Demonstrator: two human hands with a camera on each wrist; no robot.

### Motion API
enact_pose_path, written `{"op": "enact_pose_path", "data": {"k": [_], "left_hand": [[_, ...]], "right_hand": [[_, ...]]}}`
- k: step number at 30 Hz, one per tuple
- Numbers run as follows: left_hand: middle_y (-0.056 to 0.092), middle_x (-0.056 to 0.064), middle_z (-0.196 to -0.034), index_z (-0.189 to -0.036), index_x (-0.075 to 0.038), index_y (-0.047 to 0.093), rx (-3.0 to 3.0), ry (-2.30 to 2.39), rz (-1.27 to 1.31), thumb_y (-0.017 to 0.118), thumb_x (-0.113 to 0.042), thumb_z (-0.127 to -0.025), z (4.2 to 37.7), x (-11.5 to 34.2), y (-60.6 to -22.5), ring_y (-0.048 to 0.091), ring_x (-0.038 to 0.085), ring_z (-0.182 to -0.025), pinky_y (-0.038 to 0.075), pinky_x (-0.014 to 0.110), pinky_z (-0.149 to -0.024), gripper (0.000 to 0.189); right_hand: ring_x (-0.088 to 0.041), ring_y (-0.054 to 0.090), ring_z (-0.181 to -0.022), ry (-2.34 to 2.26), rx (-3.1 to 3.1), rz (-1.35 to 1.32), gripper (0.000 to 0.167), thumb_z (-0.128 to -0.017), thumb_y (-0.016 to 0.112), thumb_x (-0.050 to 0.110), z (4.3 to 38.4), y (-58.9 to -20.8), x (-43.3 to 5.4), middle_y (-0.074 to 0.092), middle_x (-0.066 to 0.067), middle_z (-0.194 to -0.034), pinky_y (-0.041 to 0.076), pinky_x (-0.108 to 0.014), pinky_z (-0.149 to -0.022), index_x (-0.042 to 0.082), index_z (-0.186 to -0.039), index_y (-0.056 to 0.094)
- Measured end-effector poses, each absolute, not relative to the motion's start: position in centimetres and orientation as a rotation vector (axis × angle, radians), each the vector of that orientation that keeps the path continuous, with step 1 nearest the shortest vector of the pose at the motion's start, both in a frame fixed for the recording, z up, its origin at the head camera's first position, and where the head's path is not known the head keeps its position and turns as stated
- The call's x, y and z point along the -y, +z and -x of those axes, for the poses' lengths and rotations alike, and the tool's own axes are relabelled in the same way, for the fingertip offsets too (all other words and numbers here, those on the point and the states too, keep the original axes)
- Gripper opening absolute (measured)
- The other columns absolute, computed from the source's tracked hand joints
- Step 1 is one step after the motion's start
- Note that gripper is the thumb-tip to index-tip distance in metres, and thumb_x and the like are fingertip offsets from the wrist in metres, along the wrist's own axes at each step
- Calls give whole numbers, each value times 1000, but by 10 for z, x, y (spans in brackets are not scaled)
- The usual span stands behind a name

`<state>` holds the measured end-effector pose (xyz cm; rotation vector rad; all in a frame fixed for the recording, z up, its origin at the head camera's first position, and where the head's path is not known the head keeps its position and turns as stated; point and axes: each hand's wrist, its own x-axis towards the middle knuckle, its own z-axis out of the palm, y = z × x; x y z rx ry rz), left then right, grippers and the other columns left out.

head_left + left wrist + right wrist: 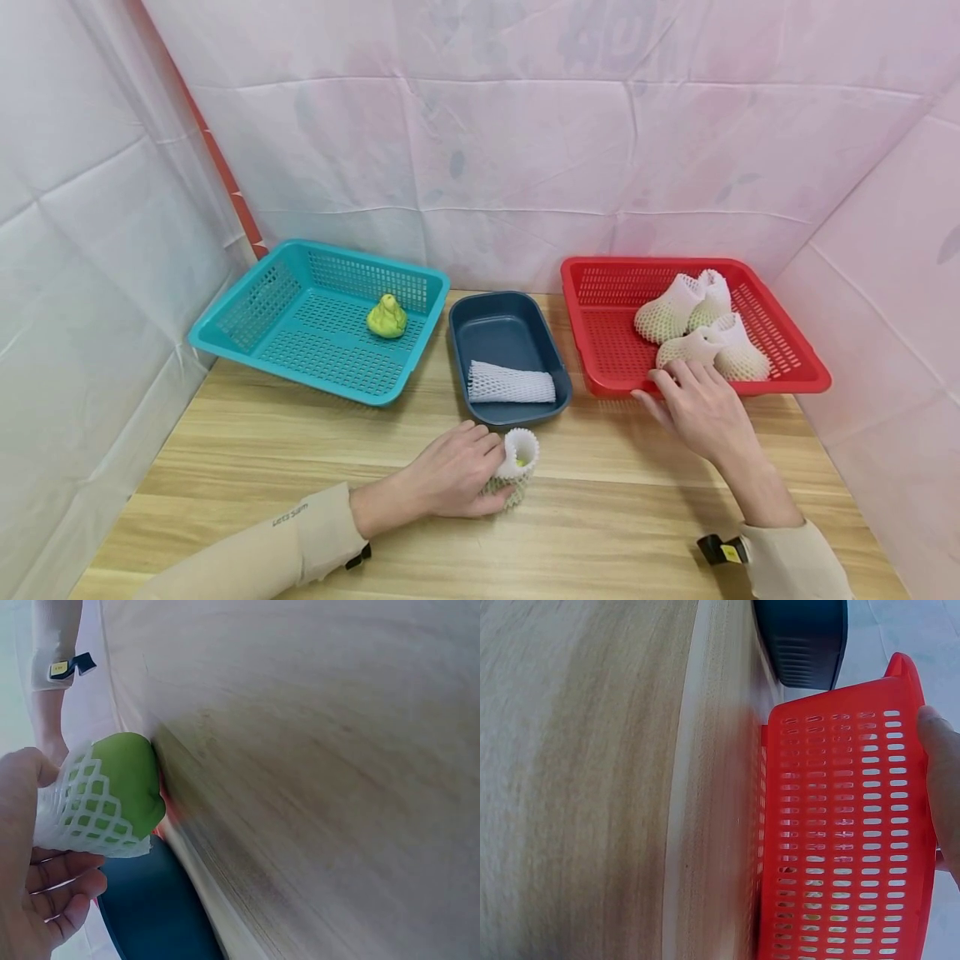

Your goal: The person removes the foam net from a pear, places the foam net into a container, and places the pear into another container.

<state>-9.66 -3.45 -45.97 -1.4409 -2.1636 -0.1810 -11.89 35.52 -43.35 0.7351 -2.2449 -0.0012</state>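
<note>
My left hand (461,471) grips a green fruit (131,776) in a white foam net sleeve (522,450) above the wooden table, in front of the dark blue tray (491,333). The left wrist view shows the fruit's smooth, rounded end bare beyond the mesh. At the front rim of the red basket (600,329), my right hand (708,412) holds the edge, thumb outside and fingers bent over it; the fingertips are partly hidden. Just beyond those fingers, several net-sleeved fruits (663,317) lie in the basket's right half.
A teal basket (318,379) stands at the left with one yellow-green, pear-shaped fruit (387,317) in it. Flattened white foam sleeves (512,385) lie in the blue tray between the two baskets. Cloth walls (480,167) enclose the table's back and sides.
</note>
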Motion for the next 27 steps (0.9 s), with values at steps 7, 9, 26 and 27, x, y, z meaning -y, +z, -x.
{"op": "enact_pose_path", "data": {"k": [7,9,26,27], "left_hand": [[67,-6,-84,-93,-15,68,2215,-191,1452,74,-58,-85,98,34,-458,56,11,-70,40,25,-65,44],[66,-6,-83,-95,-16,69,2227,-191,1460,73,-58,-86,98,33,-458,56,11,-70,41,25,-65,44],[70,-7,-82,-90,-17,67,2251,-295,1505,78,-51,-84,99,31,-456,57,9,-69,43,21,-65,37],[69,-8,-81,-90,-17,67,2242,-297,1506,78,-51,-85,99,31,-455,57,8,-68,43,21,-64,36]], "right_hand": [[-40,57,-76,3,2246,-738,60,-110,45,52,119,-433,-355,59,-19,-85,48,-48,-69,-2,-91,66],[-40,57,-76,5,2246,-739,61,-110,45,52,119,-433,-355,59,-19,-85,48,-48,-69,-2,-92,66],[-40,56,-76,-13,2267,-726,63,-110,43,53,118,-433,-355,60,-19,-85,47,-47,-69,-2,-92,66],[-40,56,-76,-16,2269,-727,63,-110,43,53,118,-433,-355,60,-19,-85,47,-47,-69,-2,-92,66]]}}
